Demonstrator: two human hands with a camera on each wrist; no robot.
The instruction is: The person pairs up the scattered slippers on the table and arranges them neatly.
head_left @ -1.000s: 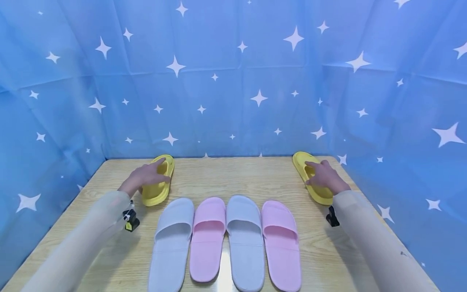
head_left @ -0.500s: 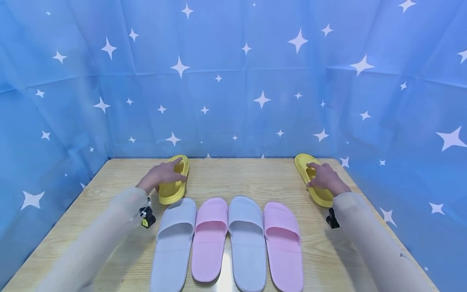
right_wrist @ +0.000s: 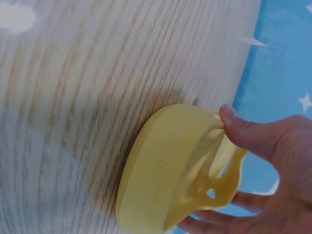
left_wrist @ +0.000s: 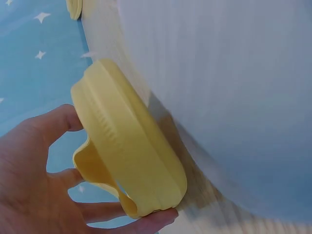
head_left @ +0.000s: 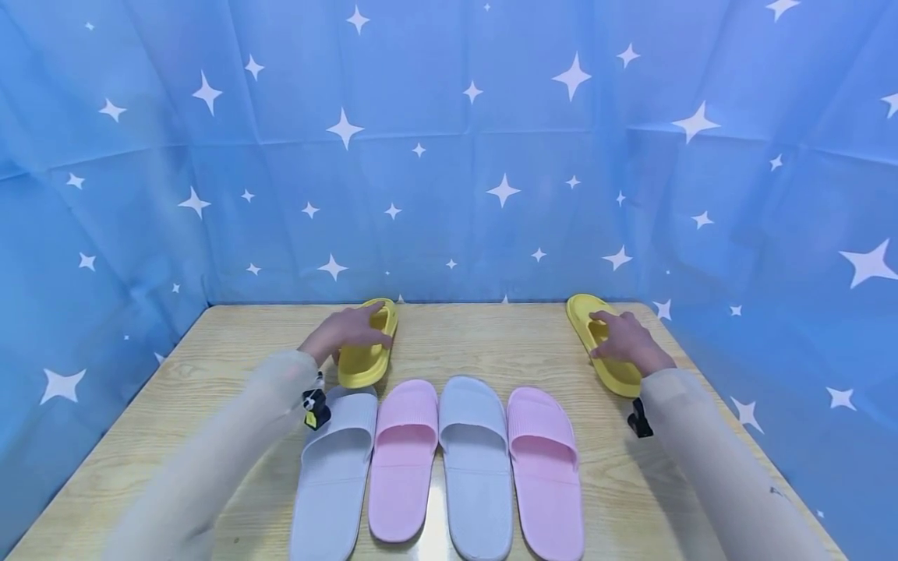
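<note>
My left hand [head_left: 353, 329] grips a yellow slipper [head_left: 362, 366] across its width, behind the heel end of the leftmost grey-blue slipper's toe. The left wrist view shows the thumb on one side of this yellow slipper [left_wrist: 126, 141] and the fingers round the other. At the back right, my right hand [head_left: 624, 340] holds a second yellow slipper [head_left: 619, 378], which lies slanted on the table. In the right wrist view its thumb presses one edge of that slipper [right_wrist: 165, 165], with the fingers at the opposite edge.
A row of slippers lies at the front: grey-blue [head_left: 330, 499], pink [head_left: 397, 499], grey-blue [head_left: 479, 499] and pink [head_left: 549, 506]. They stand on a wood-grain table [head_left: 477, 335]. A blue star-patterned curtain [head_left: 421, 179] surrounds its back and sides.
My left hand has moved to the right with its yellow slipper, from the left back area to behind the leftmost grey-blue slipper. The right hand and its slipper stay in place.
</note>
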